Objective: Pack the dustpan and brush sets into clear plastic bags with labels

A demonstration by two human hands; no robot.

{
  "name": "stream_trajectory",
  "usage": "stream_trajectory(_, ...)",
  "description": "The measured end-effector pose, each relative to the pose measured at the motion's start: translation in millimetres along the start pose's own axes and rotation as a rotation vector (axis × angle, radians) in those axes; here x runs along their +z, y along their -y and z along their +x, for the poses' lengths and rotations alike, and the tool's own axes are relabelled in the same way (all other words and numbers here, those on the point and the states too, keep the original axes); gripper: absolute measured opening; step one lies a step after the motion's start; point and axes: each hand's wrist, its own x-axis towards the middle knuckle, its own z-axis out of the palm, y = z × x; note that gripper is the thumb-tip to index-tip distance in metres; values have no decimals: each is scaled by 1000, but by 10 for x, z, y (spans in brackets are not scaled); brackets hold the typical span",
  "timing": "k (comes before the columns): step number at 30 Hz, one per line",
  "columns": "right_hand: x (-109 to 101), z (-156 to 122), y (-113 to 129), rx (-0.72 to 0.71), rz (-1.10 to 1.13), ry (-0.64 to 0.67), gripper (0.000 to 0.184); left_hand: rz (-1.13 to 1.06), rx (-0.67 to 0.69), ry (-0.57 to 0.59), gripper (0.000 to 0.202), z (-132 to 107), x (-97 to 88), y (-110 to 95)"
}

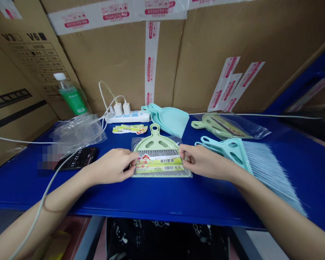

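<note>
A light green dustpan and brush set (154,144) lies flat in a clear plastic bag at the middle of the table, handle pointing away from me. A printed label card (159,165) lies across the grey bristles inside the bag. My left hand (116,164) has its fingers closed on the bag's left edge. On the opposite edge, my right hand (202,160) pinches the plastic with curled fingers. Just right of that hand are light blue brushes (234,150), overlapping, their bristles spread toward the right. Light blue dustpans (172,120) sit stacked behind the bagged set.
Another bagged green set (219,126) lies at the back right. Loose label cards (130,129), a power strip (141,116) with chargers, crumpled clear bags (78,131), a phone (77,159) and a bottle (74,99) occupy the left. Cardboard boxes (119,57) wall the back. A white cable (47,189) crosses my left forearm.
</note>
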Motion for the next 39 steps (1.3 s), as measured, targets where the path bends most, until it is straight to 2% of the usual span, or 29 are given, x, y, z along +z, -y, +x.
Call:
stream_trajectory(5, -23, 4, 2, -7, 103, -40, 11, -21, -200, 47, 12, 5, 21, -30)
stream_trajectory(7, -27, 15, -3, 2, 141, -67, 13, -15, -287, 63, 13, 16, 23, -38)
stream_trajectory(12, 12, 74, -56, 29, 257, -106, 61, 24, -437, 65, 18, 51, 19, -39)
stream_trajectory(17, 76, 115, -108, 46, 273, -109, 73, -61, -436, 41, 12, 64, 44, -18)
stream_trajectory(21, 91, 109, -92, -6, 263, -148, 75, -171, -364, 22, 6, 49, 61, -25)
stream_trajectory(26, 54, 106, -53, -13, 395, -184, 73, -290, -304, -61, 10, 16, 55, -40)
stream_trajectory(29, 29, 117, -41, 21, 541, -213, 69, -366, -293, -118, 14, -2, 43, -52)
stream_trajectory(33, 5, 120, 29, 146, 835, -293, 64, -418, -298, -195, 17, -17, 37, -82)
stream_trajectory(39, 77, 167, 131, 268, 1343, -244, 63, -514, -297, -114, 18, -2, 91, -114)
